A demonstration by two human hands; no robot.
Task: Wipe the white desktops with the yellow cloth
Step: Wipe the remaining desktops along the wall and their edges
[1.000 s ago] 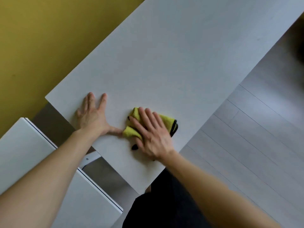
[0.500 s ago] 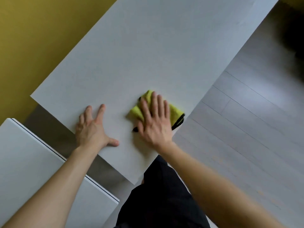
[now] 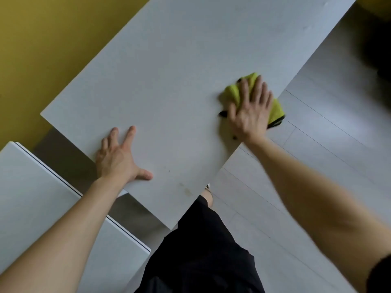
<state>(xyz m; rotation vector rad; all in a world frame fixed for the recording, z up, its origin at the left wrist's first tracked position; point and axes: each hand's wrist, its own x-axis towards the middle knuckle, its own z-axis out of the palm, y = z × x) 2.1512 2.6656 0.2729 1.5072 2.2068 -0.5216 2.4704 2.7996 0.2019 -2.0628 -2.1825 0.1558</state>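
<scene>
A white desktop (image 3: 169, 81) runs diagonally across the view. The folded yellow cloth (image 3: 232, 92), edged in black, lies on it at the right-hand edge, one corner poking past the edge. My right hand (image 3: 251, 111) presses flat on the cloth with straight, spread fingers. My left hand (image 3: 118, 157) rests flat on the desktop near its left edge, fingers spread, holding nothing. A faint brownish smudge (image 3: 187, 190) shows near the desk's near corner.
A second white desktop (image 3: 31, 197) lies at the lower left, across a narrow gap. A yellow wall (image 3: 53, 39) borders the far side. Pale plank floor (image 3: 317, 166) spreads to the right. My black clothing (image 3: 201, 261) is below the near corner.
My right hand has slid the cloth away from my left hand, along the desk's right-hand edge. The left hand has stayed flat near the left edge.
</scene>
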